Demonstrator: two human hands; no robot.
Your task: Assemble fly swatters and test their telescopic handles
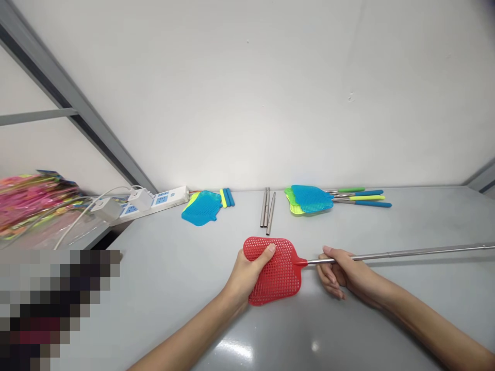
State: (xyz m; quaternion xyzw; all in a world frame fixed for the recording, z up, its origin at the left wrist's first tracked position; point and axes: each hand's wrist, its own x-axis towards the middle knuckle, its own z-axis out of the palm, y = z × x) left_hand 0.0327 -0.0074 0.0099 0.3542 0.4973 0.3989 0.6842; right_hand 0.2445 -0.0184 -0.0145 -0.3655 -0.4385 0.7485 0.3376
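Observation:
My left hand (247, 273) grips the left part of a red mesh swatter head (280, 270), thumb on top and the other fingers hidden beneath. A long metal rod (406, 253) is joined to the head's neck and runs out past the right edge of view. Near that neck, my right hand (338, 270) holds the rod between thumb and fingers, its lower fingers loosely curled. Beyond the red head lie several short metal tubes (265, 208). Farther right are swatters with blue (309, 198) and green heads.
Blue and yellow loose swatter heads (203, 207) lie at the back left, beside short blue and yellow grips (227, 198). A white power strip (166, 198) with plugs and cables is farther left, near colourful plastic-wrapped items (34, 206). A wall bounds the grey table (174, 268).

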